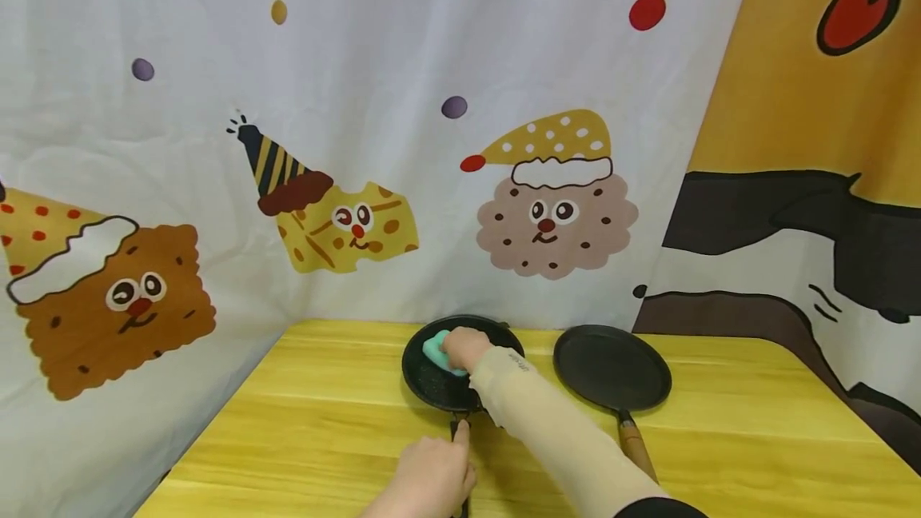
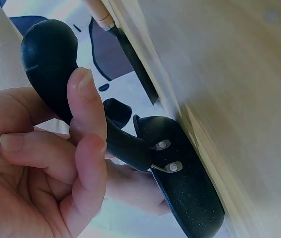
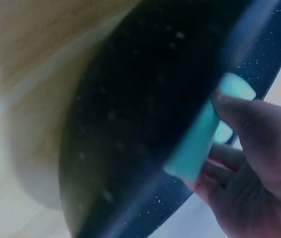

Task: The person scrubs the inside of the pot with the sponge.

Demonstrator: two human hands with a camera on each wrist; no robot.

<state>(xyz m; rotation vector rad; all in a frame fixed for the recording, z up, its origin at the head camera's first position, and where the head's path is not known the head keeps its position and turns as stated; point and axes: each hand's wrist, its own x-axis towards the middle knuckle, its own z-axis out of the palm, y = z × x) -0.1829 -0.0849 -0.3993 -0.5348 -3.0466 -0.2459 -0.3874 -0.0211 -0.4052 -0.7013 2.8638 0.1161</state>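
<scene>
In the head view, a deep black frying pan [image 1: 432, 386] with pale speckles stands on the table. My left hand [image 1: 435, 470] grips its black handle [image 2: 53, 49], with the fingers curled about it in the left wrist view. Two metal rivets fix the handle's bracket to the pan wall. Inside the pan, my right hand [image 1: 466, 346] holds a teal sponge [image 1: 436, 352] against the surface. The thumb and fingers pinch this sponge from both sides in the right wrist view. Part of the pan is hidden behind the right forearm.
A flat black pan [image 1: 612, 366] with a wooden handle [image 1: 635, 448] lies to the right, partly behind the right sleeve [image 1: 554, 422]. Both pans are on a yellow wood-grain table [image 1: 309, 422]. A cartoon-printed curtain [image 1: 403, 62] hangs behind the table and along its left side.
</scene>
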